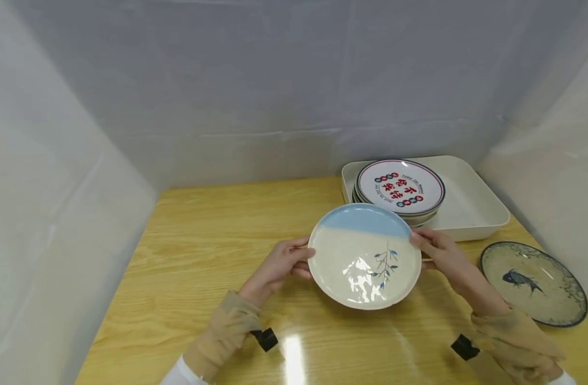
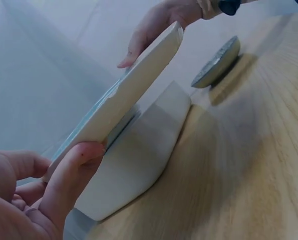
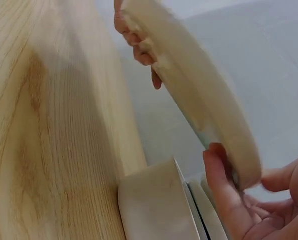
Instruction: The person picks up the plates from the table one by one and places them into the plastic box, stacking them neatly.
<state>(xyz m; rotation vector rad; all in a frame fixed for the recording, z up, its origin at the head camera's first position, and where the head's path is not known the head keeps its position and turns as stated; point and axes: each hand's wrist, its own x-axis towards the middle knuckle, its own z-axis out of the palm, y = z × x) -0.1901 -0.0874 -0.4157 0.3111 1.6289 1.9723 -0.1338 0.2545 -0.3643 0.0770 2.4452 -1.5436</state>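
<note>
Both hands hold a round plate (image 1: 351,262), cream with a blue band along its far edge and a leafy twig drawn on it. My left hand (image 1: 279,266) grips the left rim, thumb on top and fingers beneath. On the opposite rim, my right hand (image 1: 448,262) pinches the plate the same way. Both wrist views show the plate (image 2: 123,90) raised above the table and tilted, its pale underside (image 3: 199,75) facing the table. Just behind it in the head view, a stack of plates (image 1: 401,187) with red lettering on the top one sits in a white tray (image 1: 472,198).
A beige plate (image 1: 534,283) with a blue fish and dark rim lies on the wooden table (image 1: 216,230) at the right, beside my right forearm. The tray stands at the back right, near the pale sheeting (image 1: 255,96) that encloses the table's back and sides.
</note>
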